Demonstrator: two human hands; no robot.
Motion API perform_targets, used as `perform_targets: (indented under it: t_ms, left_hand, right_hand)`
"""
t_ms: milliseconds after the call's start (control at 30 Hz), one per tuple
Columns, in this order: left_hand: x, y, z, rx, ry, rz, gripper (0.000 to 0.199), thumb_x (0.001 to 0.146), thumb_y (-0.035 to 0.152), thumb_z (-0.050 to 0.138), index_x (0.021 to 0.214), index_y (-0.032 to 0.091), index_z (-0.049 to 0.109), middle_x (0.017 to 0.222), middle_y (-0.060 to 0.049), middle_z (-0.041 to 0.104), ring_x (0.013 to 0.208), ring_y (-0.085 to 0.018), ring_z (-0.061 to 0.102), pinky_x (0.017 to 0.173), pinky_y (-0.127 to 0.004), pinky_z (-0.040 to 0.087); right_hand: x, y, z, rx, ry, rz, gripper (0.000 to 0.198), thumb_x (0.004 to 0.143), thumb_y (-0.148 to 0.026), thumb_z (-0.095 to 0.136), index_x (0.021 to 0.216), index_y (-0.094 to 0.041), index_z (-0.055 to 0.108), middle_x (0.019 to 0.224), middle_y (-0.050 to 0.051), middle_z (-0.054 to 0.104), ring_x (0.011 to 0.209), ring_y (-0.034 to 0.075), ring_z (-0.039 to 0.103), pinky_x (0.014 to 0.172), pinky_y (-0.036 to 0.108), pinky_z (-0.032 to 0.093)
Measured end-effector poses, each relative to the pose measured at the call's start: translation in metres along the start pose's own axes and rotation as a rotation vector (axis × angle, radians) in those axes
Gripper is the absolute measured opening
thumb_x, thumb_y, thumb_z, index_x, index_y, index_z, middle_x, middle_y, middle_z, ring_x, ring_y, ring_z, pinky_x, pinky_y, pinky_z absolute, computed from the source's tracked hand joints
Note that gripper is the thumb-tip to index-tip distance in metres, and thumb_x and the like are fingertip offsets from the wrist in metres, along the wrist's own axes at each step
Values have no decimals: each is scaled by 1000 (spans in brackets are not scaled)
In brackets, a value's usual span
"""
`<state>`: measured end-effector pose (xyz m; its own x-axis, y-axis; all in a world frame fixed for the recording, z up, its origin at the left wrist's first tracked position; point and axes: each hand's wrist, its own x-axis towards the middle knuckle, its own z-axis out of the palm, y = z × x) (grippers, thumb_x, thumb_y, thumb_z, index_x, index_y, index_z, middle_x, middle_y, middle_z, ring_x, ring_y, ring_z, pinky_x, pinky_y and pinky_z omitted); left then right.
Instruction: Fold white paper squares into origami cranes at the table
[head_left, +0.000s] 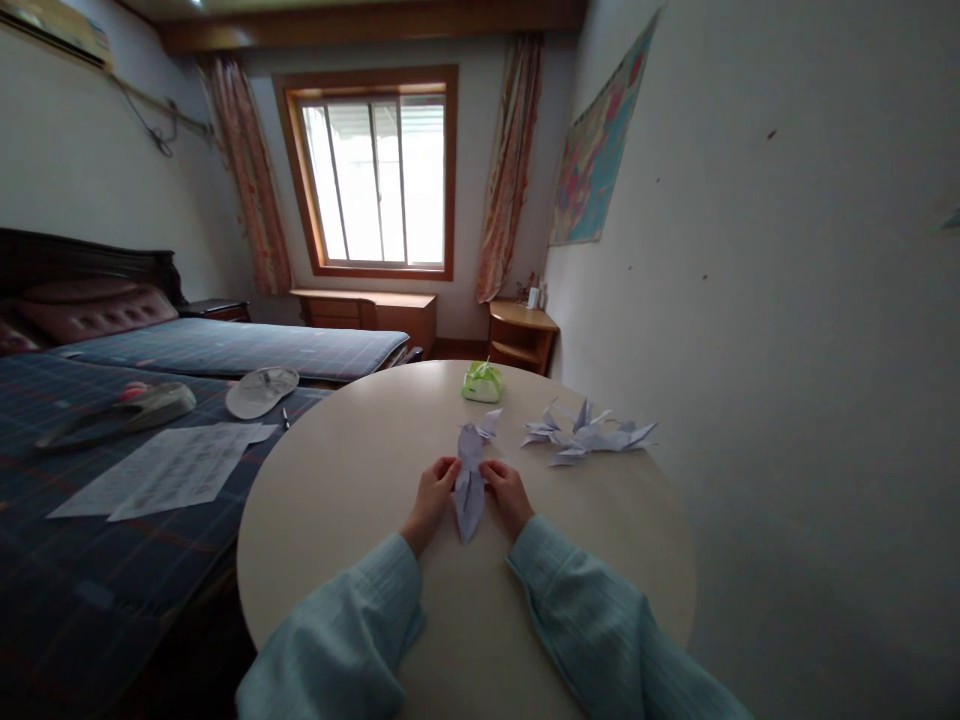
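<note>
- Sleeves (341,630), light blue, enter at the lower edge of the frame.
- Left hand (431,498): grip narrow, pinching the left edge of the folded paper (469,505), just below frame centre.
- Right hand (510,494): grip likewise narrow, on the paper's right edge.
- Folded paper is over the round bench (315,530); contact with the top cannot be told.
- Small folded piece (490,425) lies just beyond it.
- Paper cluster (589,438) rests right of centre.
- Green-and-white packet (481,383) stands near the bench's far edge.
- Window (375,185), upper left of centre.
</note>
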<state>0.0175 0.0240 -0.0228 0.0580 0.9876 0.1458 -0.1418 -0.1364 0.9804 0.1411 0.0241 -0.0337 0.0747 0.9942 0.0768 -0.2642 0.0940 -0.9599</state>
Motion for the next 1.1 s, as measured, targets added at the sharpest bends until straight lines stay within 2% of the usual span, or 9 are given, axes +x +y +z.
perform_targets:
  t_ms: [133, 333, 567, 800, 967, 1100]
  left_hand:
    - [1, 0, 2, 35, -35, -6, 37, 57, 46, 64, 73, 13, 57, 62, 1, 56, 55, -10, 51, 52, -21, 39]
    - [0, -3, 4, 3, -106, -3, 42, 51, 36, 72, 83, 13, 55, 72, -3, 60, 63, -11, 54, 58, -22, 42]
    - [-2, -7, 3, 8, -172, 12, 42, 56, 28, 69, 92, 13, 55, 79, -5, 61, 68, -13, 57, 62, -25, 46]
    - [-4, -3, 5, 40, 12, 79, 48, 62, 33, 63, 105, 15, 48, 87, -7, 60, 66, -14, 59, 57, -25, 46]
    - [-4, 2, 2, 76, 84, 110, 31, 69, 37, 55, 88, 13, 60, 83, -8, 64, 73, -16, 59, 65, -26, 45]
    - [-2, 2, 1, 116, 132, 127, 28, 70, 36, 52, 82, 13, 63, 81, -7, 65, 74, -16, 57, 67, -26, 43]
  right_hand:
    - [1, 1, -2, -14, 33, -8, 22, 57, -36, 62, 64, -15, 61, 60, -1, 60, 57, 11, 52, 56, 23, 40]
    - [1, 0, -4, -68, 60, -34, 22, 59, -37, 59, 65, -15, 60, 58, -3, 59, 54, 11, 50, 52, 23, 37]
    - [-1, -4, -2, -18, 90, -8, 22, 58, -38, 59, 61, -16, 57, 55, -3, 57, 51, 11, 49, 51, 24, 39]
    - [-1, -3, -1, -44, 82, -20, 22, 57, -37, 60, 64, -16, 54, 49, -5, 54, 44, 9, 49, 44, 21, 36]
    - [-1, -5, -1, -83, 53, -28, 23, 59, -38, 59, 64, -16, 53, 48, -4, 54, 44, 10, 51, 43, 21, 36]
    - [0, -3, -1, -103, 44, -34, 24, 59, -38, 58, 64, -15, 52, 47, -4, 53, 42, 9, 50, 43, 21, 36]
